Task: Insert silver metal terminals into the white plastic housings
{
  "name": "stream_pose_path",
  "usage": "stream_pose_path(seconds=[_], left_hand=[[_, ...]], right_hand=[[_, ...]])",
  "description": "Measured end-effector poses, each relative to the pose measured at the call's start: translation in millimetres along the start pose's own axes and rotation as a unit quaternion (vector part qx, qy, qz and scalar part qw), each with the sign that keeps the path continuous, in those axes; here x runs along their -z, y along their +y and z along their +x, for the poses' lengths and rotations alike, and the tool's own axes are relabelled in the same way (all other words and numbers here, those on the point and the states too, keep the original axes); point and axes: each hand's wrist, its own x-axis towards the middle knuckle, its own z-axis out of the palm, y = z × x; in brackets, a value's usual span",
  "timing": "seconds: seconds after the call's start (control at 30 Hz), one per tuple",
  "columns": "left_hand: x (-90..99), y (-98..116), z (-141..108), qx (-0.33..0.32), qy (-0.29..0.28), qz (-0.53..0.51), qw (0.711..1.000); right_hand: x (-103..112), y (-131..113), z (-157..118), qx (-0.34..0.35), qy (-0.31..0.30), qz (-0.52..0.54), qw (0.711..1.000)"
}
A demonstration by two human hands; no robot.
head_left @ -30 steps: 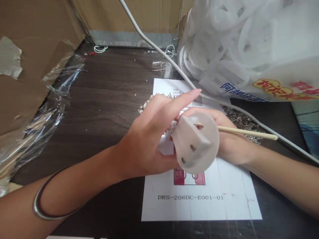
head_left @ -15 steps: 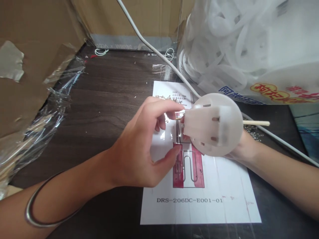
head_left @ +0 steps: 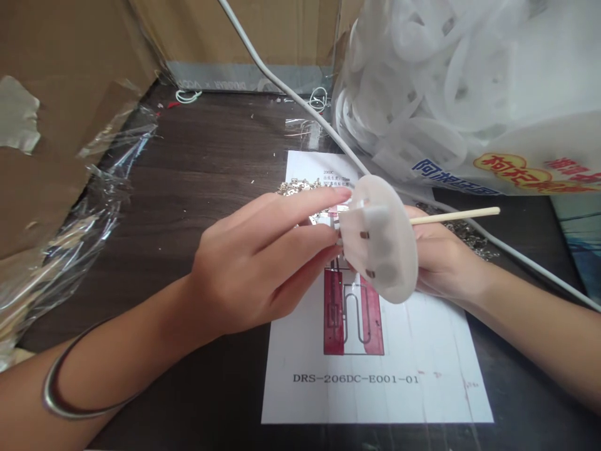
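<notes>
A round, translucent white plastic housing [head_left: 392, 250] with a raised block and small slots is held tilted above the printed sheet [head_left: 422, 369]. Behind it is my right hand [head_left: 436, 254], closed around the housing with most of its fingers hidden. A thin wooden stick [head_left: 462, 215] juts out to the right from that hand. My left hand [head_left: 263, 257] reaches in from the left, its fingers bent together against the block's narrow end; the thumb is out of sight. Small shiny metal pieces [head_left: 300, 186] lie in a heap just beyond my left fingers.
A large clear bag [head_left: 451, 94] full of similar white parts stands at the back right. A white cable [head_left: 282, 91] runs across the dark table [head_left: 206, 156]. Cardboard [head_left: 70, 56] and crumpled clear film [head_left: 113, 188] line the left. More metal pieces [head_left: 469, 239] lie beside my right wrist.
The housing has turned to a steeper, more edge-on angle and shifted slightly left. My left hand's fingers have closed from a wide curve onto its end. The stick now slants upward.
</notes>
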Motion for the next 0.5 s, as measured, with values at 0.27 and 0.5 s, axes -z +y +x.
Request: stream_pose_path(seconds=[0.27,0.5], left_hand=[[2.8,-5.0,1.3,-0.073,-0.011,0.044,0.996],[8.5,-5.4,3.4,-0.12,-0.05,0.078,0.988]], right_hand=[[0.8,-1.6,0.2,-0.001,-0.018,0.025,1.0],[-1.7,-2.7,1.1,0.001,0.004,-0.007,1.0]])
